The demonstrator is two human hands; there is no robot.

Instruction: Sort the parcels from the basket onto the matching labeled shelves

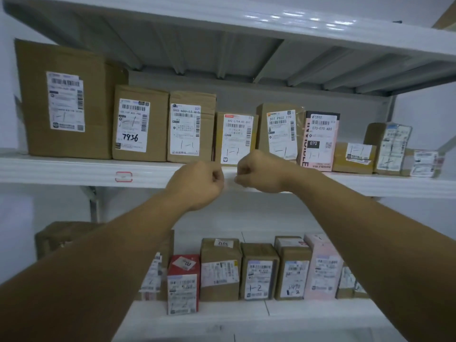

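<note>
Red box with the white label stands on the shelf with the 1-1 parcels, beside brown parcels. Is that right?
Not quite. In the head view the red box with the white label stands on the lower shelf, beside brown parcels. The 1-1 parcels are on the upper shelf.

We read 070-070 A80 on the pink parcel (319,141); just left, 507 P802 box (280,132); farther left, 7956 box (140,123).

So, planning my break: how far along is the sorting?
Done: parcels marked 1-1 line the upper shelf, 1-2 parcels the lower shelf. In hand: no parcel; left hand and right hand are fists at the upper shelf's edge. Left: unclear, basket out of view.
</note>
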